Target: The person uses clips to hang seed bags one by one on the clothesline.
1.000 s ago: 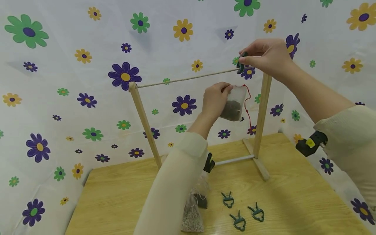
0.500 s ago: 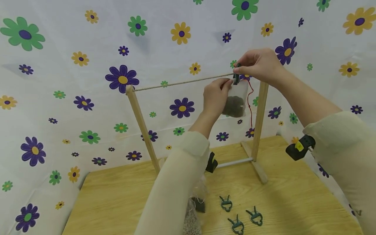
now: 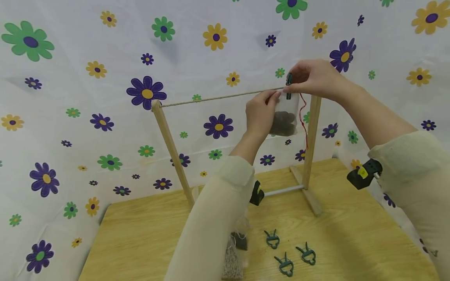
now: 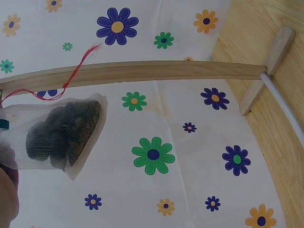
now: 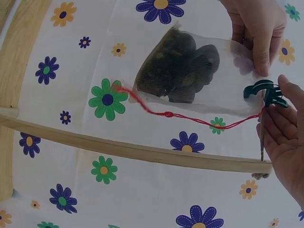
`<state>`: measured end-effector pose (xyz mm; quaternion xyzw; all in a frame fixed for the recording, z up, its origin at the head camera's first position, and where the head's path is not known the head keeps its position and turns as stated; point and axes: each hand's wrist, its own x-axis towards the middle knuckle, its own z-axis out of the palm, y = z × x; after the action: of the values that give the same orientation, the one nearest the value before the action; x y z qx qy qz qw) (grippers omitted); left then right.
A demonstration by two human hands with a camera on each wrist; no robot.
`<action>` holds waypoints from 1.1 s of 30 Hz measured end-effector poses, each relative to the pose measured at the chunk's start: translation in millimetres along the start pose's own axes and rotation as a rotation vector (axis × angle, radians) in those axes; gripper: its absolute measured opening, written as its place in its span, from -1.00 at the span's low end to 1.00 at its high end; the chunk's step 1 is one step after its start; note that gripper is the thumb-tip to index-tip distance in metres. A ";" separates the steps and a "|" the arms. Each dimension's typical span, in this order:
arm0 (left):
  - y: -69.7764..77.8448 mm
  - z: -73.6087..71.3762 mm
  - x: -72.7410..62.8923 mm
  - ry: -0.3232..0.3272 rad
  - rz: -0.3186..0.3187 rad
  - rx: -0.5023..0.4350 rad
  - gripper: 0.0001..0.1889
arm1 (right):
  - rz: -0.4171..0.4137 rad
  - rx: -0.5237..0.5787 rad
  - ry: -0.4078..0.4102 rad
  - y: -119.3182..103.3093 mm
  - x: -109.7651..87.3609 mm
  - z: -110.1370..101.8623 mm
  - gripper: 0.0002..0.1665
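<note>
A translucent mesh drawstring bag [image 3: 284, 121] with dark, stone-like lumps in its lower part hangs just under the rope [image 3: 218, 96]. My left hand [image 3: 259, 114] pinches its upper left corner up at the rope. With thumb and fingers, my right hand [image 3: 318, 77] grips a dark green clip [image 5: 267, 93], whose jaws sit over the rope and the bag's top edge. A knotted red drawstring [image 5: 168, 114] trails from the bag's right side. In the left wrist view the bag [image 4: 64, 133] shows from below, and most of the left hand is out of frame.
The rope spans a wooden stand with a left post [image 3: 172, 152], a right post [image 3: 312, 144] and a white lower bar [image 3: 283, 191]. On the table lie three green clips [image 3: 272, 239]. Bags with pale pellets [image 3: 233, 260] and dark contents [image 3: 240, 241] lie partly behind the left sleeve.
My left hand has raised the mesh bag up to the rope. My right hand has brought the clip down over the rope and the bag's top edge.
</note>
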<state>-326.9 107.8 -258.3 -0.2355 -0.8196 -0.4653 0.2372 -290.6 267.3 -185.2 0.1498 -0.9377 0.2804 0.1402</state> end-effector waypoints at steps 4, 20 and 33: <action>-5.0 -1.0 -3.3 -0.024 0.020 0.049 -0.71 | -0.030 -0.040 -0.042 -3.8 -3.3 0.9 -0.39; -48.6 -20.9 -58.3 -0.304 0.268 0.342 -0.74 | -0.076 -0.099 0.189 6.7 -42.0 30.0 -0.37; -72.8 -35.6 -144.9 -0.660 0.152 0.304 -0.74 | -0.117 -0.187 0.096 24.2 -65.2 56.6 -0.56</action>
<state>-252.4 19.5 -377.6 -0.3952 -0.8920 -0.2181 0.0261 -249.7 267.7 -265.1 0.1767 -0.9416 0.1900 0.2145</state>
